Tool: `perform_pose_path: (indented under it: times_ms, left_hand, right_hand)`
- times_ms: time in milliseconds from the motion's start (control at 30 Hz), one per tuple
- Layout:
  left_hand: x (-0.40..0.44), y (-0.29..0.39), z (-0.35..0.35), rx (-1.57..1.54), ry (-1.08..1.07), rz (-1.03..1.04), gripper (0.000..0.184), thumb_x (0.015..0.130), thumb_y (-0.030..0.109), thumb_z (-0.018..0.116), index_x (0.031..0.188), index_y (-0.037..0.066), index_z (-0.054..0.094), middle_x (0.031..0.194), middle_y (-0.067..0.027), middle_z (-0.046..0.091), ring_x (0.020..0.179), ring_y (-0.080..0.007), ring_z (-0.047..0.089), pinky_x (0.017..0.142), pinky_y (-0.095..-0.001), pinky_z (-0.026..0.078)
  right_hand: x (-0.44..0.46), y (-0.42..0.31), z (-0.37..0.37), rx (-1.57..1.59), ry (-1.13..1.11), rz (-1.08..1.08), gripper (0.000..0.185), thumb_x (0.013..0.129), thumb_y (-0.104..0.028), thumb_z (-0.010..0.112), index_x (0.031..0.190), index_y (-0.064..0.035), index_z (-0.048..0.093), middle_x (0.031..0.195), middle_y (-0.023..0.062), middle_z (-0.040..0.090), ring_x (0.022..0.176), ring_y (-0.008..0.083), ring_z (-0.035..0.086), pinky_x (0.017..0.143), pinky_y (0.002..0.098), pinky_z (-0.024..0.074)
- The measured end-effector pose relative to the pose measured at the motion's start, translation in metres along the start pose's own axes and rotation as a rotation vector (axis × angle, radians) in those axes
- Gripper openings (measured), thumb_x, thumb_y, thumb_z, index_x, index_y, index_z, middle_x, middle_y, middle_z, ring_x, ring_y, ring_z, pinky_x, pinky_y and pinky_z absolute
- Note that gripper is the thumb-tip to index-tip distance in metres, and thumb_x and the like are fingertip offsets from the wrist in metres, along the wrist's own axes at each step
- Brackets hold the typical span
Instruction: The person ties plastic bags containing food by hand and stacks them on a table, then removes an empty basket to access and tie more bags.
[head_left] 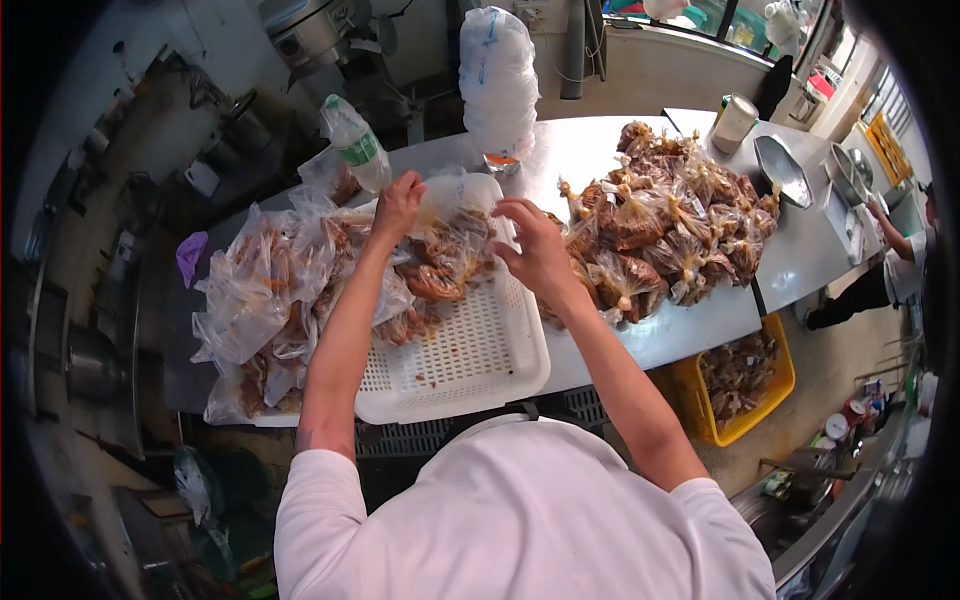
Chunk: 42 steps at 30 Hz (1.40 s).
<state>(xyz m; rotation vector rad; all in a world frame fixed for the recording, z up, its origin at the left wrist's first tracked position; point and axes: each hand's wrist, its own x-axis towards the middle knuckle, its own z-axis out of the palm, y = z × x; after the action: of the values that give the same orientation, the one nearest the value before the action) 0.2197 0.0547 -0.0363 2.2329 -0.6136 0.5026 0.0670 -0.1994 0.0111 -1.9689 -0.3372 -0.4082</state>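
My left hand [399,206] is closed on the upper part of a clear plastic bag [447,262] with brown, cooked-looking pieces of food in it. The bag sits at the far end of a white perforated basket [460,350]. Just right of the bag, above the basket's rim, my right hand [535,248] has its fingers curved and apart, with nothing visible in them. Untied bags [265,290] of the same food lie in a heap to the left. A large pile of knotted bags [665,225] rests beyond my right hand.
On the metal table [600,350] stand a green-labelled plastic bottle [358,150], a tall stack of clear plastic [498,85], a can [735,122] and a metal tray [783,170]. A yellow crate [785,375] of food is on the floor. Another person [905,250] stands at far right.
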Motion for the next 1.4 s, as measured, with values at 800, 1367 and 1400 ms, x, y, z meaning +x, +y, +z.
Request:
perform_pose_path:
  times_ms: [800, 1367, 1400]
  left_hand:
    - [-0.127, 0.098, -0.003, -0.195, -0.4, -0.195, 0.026, 0.075, 0.011, 0.082, 0.069, 0.0, 0.059, 0.061, -0.0023, 0.06, 0.062, -0.0164, 0.061, 0.061, -0.0337, 0.049]
    - [-0.117, 0.171, -0.029, -0.41, 0.098, -0.169, 0.067, 0.077, 0.03, 0.088, 0.133, 0.008, 0.059, 0.154, -0.0155, 0.033, 0.132, -0.0304, 0.046, 0.106, -0.0435, 0.043]
    - [-0.132, 0.148, -0.002, -0.495, 0.083, -0.206, 0.068, 0.079, 0.03, 0.087, 0.135, 0.007, 0.054, 0.141, -0.014, 0.044, 0.121, -0.0268, 0.053, 0.099, -0.0409, 0.047]
  right_hand:
    - [0.02, -0.023, 0.022, -0.105, -0.587, -0.315, 0.025, 0.077, -0.009, 0.08, 0.099, -0.0002, 0.072, 0.099, 0.0136, 0.07, 0.095, 0.0288, 0.068, 0.081, 0.0399, 0.0543]
    - [-0.049, 0.016, 0.074, 0.613, 0.023, 0.285, 0.016, 0.095, -0.005, 0.054, 0.089, 0.0012, 0.068, 0.075, 0.0089, 0.07, 0.072, 0.0276, 0.068, 0.068, 0.0412, 0.0531]
    - [-0.052, 0.025, 0.085, 0.443, -0.034, 0.061, 0.012, 0.092, -0.007, 0.058, 0.089, 0.0018, 0.066, 0.078, 0.0152, 0.07, 0.073, 0.0335, 0.068, 0.067, 0.0426, 0.0522]
